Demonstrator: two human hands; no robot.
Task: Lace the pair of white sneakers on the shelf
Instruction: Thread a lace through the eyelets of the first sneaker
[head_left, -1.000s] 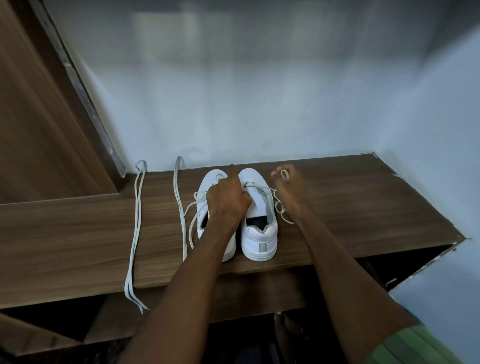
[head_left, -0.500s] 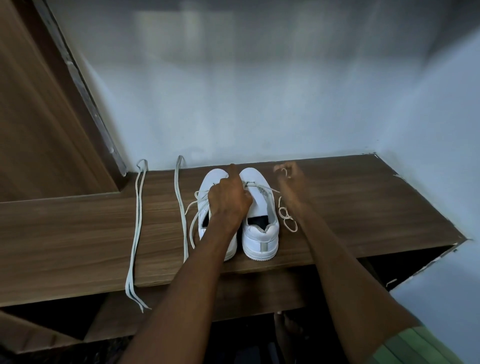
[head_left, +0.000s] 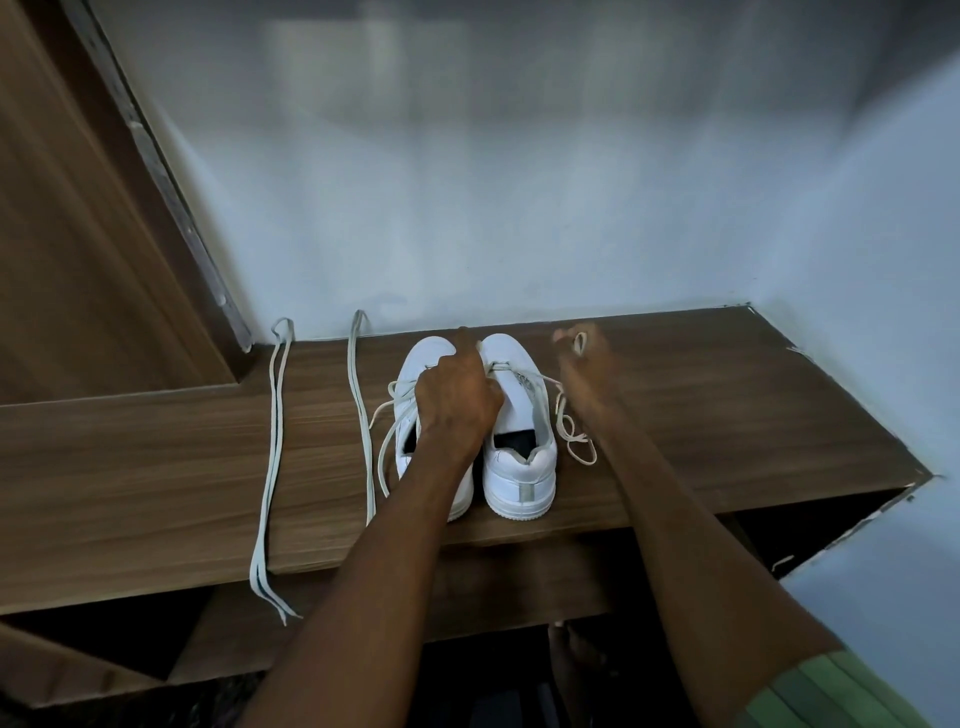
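- Two white sneakers stand side by side on the shelf (head_left: 727, 415), toes toward the back wall and heels toward the front edge: the left sneaker (head_left: 415, 358) is mostly under my forearm, and the right sneaker (head_left: 519, 467) touches it along the inner side.
- My left hand (head_left: 457, 400) lies over the gap between the two shoes with the fingers curled down at the lowest eyelets of the right sneaker; it seems to pinch the lace there, but the fingertips are hidden, so I cannot tell for sure.
- My right hand (head_left: 576, 345) is raised near the back edge, to the right of the shoes, blurred, pinching a small loop of the working lace (head_left: 574, 441); the rest of that lace trails in loose coils on the shelf beside the right heel.
- Loose ends of another lace (head_left: 387, 441) spill from the left sneaker toward the front edge.
- Two spare laces lie straight from back edge to front edge: the far spare lace (head_left: 272, 441), hanging over the front, and the near spare lace (head_left: 358, 405), just left of the shoes.
- I judge the laces flat, soft and limp, with no stiffness to push with, so they are best held close to the tip and fed through.
- The sneakers look light and would slide when the lace is pulled; one hand should press on the tongue or side wall.
- Lacing seems barely begun.
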